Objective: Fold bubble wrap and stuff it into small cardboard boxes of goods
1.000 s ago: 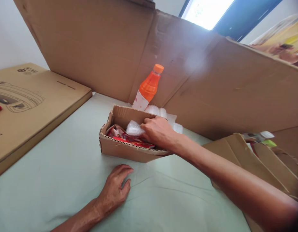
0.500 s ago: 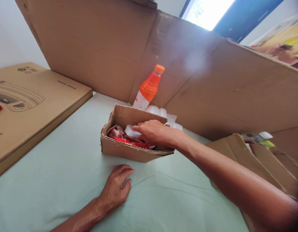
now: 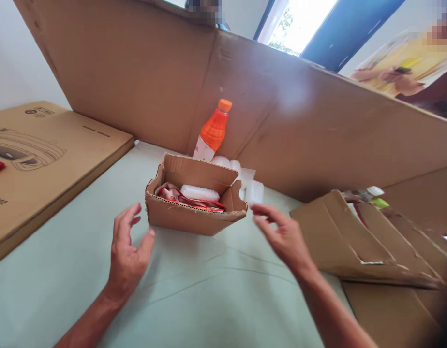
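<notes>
- I see the small cardboard box (image 3: 194,215) near the middle of the desk (image 3: 216,299), on its pale green covering, open at the top.
- My left hand (image 3: 127,251) hovers at about 8 o'clock from the box, fingers spread and curled, empty, near the box's left corner but not touching it.
- My right hand (image 3: 283,237) hangs at about 4 o'clock from the box, fingers loosely apart, holding nothing, just beside the right corner.
- Inside the box lie red packets (image 3: 189,200) with a white plastic-wrapped bundle (image 3: 200,193) on top of them.
- I judge the box light and only moderately stiff: thin corrugated walls with a torn, ragged front edge that would bow if squeezed. The contents look soft and loose, so they may shift if it tips.
- The best hold, to my eye, is one hand on each short end wall, low down, or under the base, rather than on the torn front rim.
- At 12 o'clock behind the box an orange bottle (image 3: 212,131) leans against a big cardboard sheet (image 3: 318,135), with clear plastic cups (image 3: 250,189) beside it.
- At 3 o'clock lie flattened cardboard pieces (image 3: 357,241); at 9 o'clock a large flat carton (image 3: 45,159).
</notes>
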Action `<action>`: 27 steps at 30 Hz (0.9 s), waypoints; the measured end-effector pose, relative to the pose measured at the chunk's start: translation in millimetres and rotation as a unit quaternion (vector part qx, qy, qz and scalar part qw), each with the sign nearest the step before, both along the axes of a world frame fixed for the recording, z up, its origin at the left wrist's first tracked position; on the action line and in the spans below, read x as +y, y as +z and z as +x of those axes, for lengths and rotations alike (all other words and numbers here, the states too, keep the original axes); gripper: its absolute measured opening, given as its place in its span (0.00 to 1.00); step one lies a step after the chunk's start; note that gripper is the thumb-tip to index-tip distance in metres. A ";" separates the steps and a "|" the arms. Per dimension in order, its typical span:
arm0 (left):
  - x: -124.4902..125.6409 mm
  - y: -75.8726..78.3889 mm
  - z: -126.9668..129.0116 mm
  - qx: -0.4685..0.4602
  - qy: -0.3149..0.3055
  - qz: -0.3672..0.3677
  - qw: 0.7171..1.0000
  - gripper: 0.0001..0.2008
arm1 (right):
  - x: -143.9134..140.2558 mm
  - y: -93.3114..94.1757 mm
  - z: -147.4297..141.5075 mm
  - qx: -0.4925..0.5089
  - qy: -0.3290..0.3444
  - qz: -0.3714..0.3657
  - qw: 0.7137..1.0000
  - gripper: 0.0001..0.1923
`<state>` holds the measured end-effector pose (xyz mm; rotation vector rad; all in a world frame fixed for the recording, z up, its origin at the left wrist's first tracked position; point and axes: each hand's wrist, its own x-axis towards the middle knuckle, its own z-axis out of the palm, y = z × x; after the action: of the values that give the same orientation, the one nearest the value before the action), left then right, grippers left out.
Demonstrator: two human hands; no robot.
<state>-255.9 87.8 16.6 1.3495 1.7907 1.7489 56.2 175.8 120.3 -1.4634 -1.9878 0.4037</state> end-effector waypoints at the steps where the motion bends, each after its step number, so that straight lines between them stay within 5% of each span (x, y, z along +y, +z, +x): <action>1: 6.8 2.5 -4.0 -0.029 -0.013 -0.013 0.999 0.33 | -6.3 -18.5 -5.3 0.005 0.014 -0.036 0.999 0.17; 5: 38.3 13.7 -5.2 -0.120 -0.066 -0.062 0.989 0.30 | -4.9 -65.1 -46.0 0.038 0.036 -0.108 0.993 0.22; 10: 39.5 19.3 36.6 -0.123 -0.094 -0.060 0.986 0.27 | -9.7 -65.3 -23.0 0.069 -0.029 -0.112 0.991 0.16; 13: 11.7 14.2 66.9 -0.099 -0.157 -0.078 0.980 0.26 | -48.9 -67.1 21.0 0.080 -0.066 -0.101 0.989 0.16; 16: -26.0 8.0 71.4 -0.076 -0.191 -0.100 0.974 0.27 | -101.7 -73.5 38.4 0.091 -0.086 -0.082 0.989 0.15; 20: -77.4 3.6 35.2 -0.017 -0.132 -0.113 0.985 0.23 | -143.4 -81.3 10.7 0.109 -0.029 -0.041 0.993 0.09; 24: -128.8 1.9 -2.9 0.080 -0.044 -0.134 0.987 0.26 | -143.7 -87.0 -19.8 0.142 0.050 -0.025 0.988 0.09; 27: -150.9 -5.3 -20.2 0.124 -0.043 -0.154 0.979 0.30 | -137.2 -94.5 -27.1 0.193 0.063 -0.078 0.976 0.16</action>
<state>-276.0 -63.1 11.3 1.5340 1.9975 1.2378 29.1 38.7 25.8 -1.2391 -1.7671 0.8487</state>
